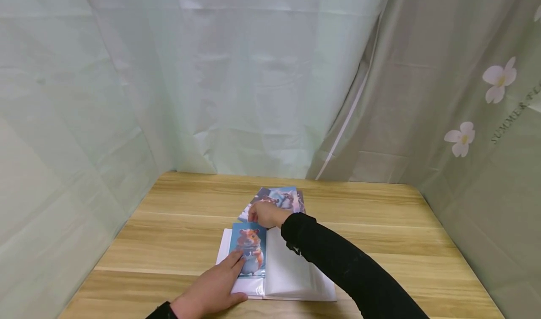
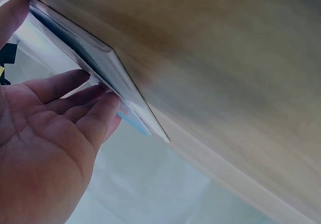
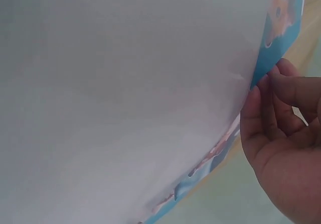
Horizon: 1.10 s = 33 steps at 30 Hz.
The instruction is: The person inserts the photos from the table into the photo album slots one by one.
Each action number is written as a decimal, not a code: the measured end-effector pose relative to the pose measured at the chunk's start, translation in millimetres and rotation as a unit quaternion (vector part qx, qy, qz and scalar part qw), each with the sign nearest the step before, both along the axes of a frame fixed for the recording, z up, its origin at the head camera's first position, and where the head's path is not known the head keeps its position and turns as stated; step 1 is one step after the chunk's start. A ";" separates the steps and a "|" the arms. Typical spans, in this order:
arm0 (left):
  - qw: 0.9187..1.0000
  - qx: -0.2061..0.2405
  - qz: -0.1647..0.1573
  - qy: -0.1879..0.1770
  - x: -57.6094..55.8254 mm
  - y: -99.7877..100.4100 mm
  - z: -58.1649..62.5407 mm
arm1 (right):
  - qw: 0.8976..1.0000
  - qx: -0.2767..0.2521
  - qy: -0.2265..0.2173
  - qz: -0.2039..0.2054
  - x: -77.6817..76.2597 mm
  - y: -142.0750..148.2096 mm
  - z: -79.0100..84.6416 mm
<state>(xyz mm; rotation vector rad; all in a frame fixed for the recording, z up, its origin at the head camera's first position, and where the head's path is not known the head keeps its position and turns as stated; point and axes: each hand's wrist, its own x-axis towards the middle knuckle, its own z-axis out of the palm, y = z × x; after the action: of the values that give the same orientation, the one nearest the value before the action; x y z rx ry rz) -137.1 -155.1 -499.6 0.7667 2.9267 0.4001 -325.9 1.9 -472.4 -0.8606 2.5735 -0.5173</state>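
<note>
The card (image 1: 249,250) is blue with orange hamster print.

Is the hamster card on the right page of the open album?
No, the hamster card lies over the left page, touched by the left hand.

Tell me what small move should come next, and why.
The right hand should probably ease the hamster card down the album's left page: it pinches the card's top edge, which juts past the page, and uncovered page shows below.
</note>
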 end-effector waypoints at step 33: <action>1.000 -0.011 0.006 -0.028 -1.5 0.9 2.3 | 0.997 0.015 0.048 0.064 3.9 -1.3 -2.1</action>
<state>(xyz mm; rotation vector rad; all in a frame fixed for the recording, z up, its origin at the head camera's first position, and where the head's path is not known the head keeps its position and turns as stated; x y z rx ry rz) -138.6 -154.2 -497.2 0.7239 2.8809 0.3828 -322.0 0.5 -474.4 -1.0558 2.5817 -0.4090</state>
